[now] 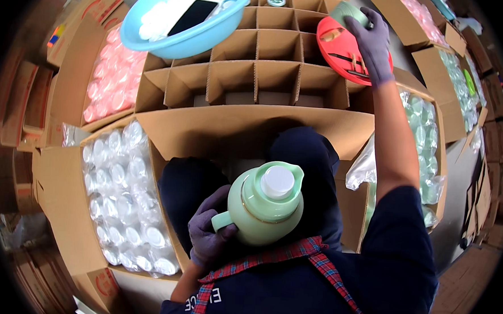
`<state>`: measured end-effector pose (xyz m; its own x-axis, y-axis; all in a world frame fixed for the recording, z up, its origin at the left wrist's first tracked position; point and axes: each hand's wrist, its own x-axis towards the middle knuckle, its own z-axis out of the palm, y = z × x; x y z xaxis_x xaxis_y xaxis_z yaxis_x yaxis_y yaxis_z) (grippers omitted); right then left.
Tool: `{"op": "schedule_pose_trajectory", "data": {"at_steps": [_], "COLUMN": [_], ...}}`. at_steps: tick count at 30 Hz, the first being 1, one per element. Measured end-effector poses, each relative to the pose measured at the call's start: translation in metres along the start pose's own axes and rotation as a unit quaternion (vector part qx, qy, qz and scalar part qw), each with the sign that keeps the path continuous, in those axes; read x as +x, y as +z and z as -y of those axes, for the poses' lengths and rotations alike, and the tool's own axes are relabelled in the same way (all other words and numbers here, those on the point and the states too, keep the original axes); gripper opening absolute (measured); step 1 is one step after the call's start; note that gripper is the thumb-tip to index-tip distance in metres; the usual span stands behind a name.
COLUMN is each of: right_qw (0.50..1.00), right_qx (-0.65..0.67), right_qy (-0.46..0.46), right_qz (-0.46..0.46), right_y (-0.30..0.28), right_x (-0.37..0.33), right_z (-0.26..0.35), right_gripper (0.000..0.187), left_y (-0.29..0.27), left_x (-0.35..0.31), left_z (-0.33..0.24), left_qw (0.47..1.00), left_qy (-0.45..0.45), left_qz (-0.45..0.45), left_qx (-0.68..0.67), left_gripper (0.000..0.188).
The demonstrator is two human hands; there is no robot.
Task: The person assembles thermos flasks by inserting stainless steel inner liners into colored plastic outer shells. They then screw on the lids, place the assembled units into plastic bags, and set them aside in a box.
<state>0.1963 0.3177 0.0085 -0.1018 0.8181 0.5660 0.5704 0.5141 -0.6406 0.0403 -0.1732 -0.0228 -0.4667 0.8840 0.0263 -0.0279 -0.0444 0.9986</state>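
A mint green vacuum jug (254,211) with a white stopper stands upright in front of my lap. My left hand (211,229), in a grey-purple glove, is closed around its handle. Farther off to the right, my gloved right hand (372,47) grips a pale green cylindrical piece (349,15), whose exact kind I cannot make out. That hand is over a red oval tray (336,43), which holds small slim tools and a brownish piece. The tray lies on top of the carton's dividers.
A divided cardboard carton (249,84) stands ahead, with a blue basin (189,43) of white pieces and a black phone (195,16) on it. Cartons of pink parts (116,76), clear-wrapped parts (127,199) and green parts (426,135) flank me. A round lid (275,0) lies at the back.
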Motion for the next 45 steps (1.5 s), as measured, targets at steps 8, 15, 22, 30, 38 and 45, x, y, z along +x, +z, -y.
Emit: {"op": "schedule_pose_trajectory", "data": {"at_steps": [8,15,22,30,38,45], "right_qw": [0.788,0.881,0.837,0.636,0.621,0.551], "right_qx": [0.422,0.18,0.312,0.591,0.611,0.626], "right_qy": [-0.178,-0.22,-0.176,-0.298,-0.429,-0.506], "right_qz": [0.411,0.378,0.412,0.396,0.237,0.22], "right_y": [-0.099,-0.133,-0.105,-0.098,-0.129,-0.143], "right_x": [-0.204,-0.215,-0.204,-0.218,-0.271,-0.279], "right_z": [0.129,0.165,0.167,0.147,0.2,0.214], "right_gripper": [0.06,0.06,0.069,0.051,0.041,0.034], "left_y": [-0.005,0.004,0.004,-0.038,-0.059,-0.014], "left_x": [-0.003,-0.014,-0.017,0.001,-0.012,-0.02], "left_z": [0.003,-0.004,-0.02,0.0,-0.008,-0.022], "left_qw": [1.0,0.997,0.997,0.976,0.883,0.969], "left_qy": [0.001,-0.009,-0.007,-0.123,0.142,0.03], "left_qz": [0.009,-0.058,-0.037,0.179,0.155,0.092], "left_qx": [-0.008,0.056,0.063,-0.029,0.42,0.226], "left_gripper": [0.05,0.051,0.057,0.06,0.056,0.046]}}
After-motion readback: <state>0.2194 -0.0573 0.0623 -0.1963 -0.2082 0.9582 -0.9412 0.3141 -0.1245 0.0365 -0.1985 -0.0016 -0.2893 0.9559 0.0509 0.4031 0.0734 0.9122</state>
